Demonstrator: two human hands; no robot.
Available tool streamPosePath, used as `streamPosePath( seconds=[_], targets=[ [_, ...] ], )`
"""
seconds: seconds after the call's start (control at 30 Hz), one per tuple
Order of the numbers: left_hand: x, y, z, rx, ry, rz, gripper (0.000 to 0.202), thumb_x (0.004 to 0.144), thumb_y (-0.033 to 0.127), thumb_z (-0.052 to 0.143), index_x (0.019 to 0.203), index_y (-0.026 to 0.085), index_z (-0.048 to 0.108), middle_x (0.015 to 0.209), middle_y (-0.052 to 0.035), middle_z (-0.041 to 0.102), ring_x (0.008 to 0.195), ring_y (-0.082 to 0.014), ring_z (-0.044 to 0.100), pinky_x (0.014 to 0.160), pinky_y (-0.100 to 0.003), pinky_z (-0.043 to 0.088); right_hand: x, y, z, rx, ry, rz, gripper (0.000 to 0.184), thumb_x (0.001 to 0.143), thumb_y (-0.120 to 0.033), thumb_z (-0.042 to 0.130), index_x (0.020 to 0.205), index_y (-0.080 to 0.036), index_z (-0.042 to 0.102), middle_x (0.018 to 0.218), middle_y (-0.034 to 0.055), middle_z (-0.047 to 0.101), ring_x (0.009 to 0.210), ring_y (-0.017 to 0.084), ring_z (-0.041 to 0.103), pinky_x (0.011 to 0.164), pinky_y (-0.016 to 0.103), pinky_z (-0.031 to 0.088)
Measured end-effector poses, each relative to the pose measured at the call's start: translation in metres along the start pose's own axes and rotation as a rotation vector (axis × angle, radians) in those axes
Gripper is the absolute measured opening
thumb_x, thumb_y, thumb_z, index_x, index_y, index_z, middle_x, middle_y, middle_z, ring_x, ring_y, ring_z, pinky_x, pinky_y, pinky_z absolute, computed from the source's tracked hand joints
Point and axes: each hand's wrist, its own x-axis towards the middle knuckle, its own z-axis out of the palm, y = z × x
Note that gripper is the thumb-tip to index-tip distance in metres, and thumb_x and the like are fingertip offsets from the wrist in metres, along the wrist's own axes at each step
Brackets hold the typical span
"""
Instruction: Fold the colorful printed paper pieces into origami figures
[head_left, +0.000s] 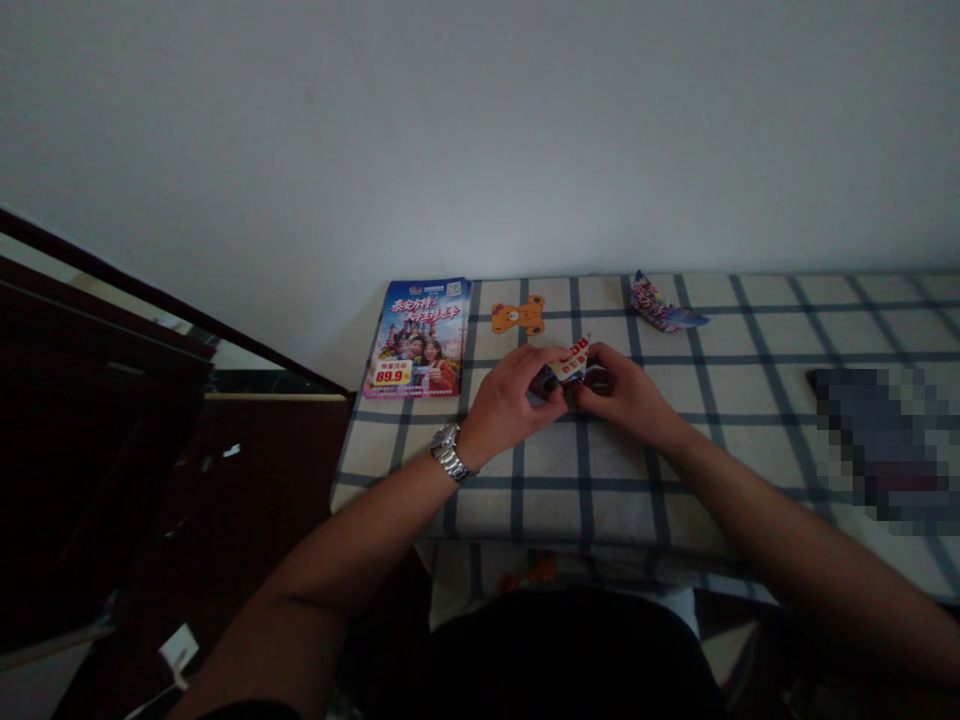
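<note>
Both my hands meet over the checked tablecloth (750, 400) and pinch a small folded piece of printed paper (570, 364) with red and white lettering. My left hand (510, 400), with a metal watch at the wrist, grips the paper's left side with fingers curled. My right hand (619, 392) holds its right side, fingers closed on it. The paper is raised slightly above the cloth.
A colourful flyer (418, 338) lies at the table's left edge. An orange bear-shaped cutout (519, 316) sits behind my hands. A finished folded paper shape (660, 305) rests near the wall. A blurred dark object (885, 440) lies at right. Dark furniture (150, 450) stands left of the table.
</note>
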Motion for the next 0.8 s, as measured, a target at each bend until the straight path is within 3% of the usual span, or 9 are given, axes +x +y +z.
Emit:
streamPosePath(
  seconds=[0.2,0.4,0.8],
  targets=[
    [0.0005,-0.0006,-0.0005,-0.004,-0.001,0.015,0.050,0.088,0.012,0.067,0.136,0.023,0.057,0.118,-0.0057,0.070,0.105,-0.0210,0.068,0.097,-0.038,0.058,0.0004,0.0027,-0.0012,0.004,0.003,0.000,0.032,0.083,-0.029,0.075,0.112,-0.026,0.062,0.098,0.0010,0.074,0.081,0.020,0.072,0.076,0.035,0.062],
    [0.0011,-0.0004,-0.0023,-0.020,0.000,0.018,0.048,0.095,0.017,0.068,0.141,0.023,0.056,0.117,-0.0057,0.070,0.102,-0.0196,0.068,0.097,-0.037,0.058,0.0020,0.0023,-0.0026,0.094,-0.006,0.000,0.038,0.086,-0.038,0.077,0.118,-0.026,0.060,0.103,0.0020,0.073,0.081,0.019,0.072,0.077,0.034,0.064],
    [-0.0004,0.0004,-0.0010,-0.013,0.005,0.022,0.049,0.090,0.013,0.068,0.136,0.024,0.057,0.114,-0.0045,0.070,0.096,-0.0181,0.068,0.090,-0.035,0.059,0.0024,0.0097,-0.0020,0.041,-0.025,-0.014,0.039,0.085,-0.035,0.077,0.119,-0.027,0.059,0.111,0.0041,0.073,0.093,0.023,0.075,0.088,0.039,0.065]
  ],
)
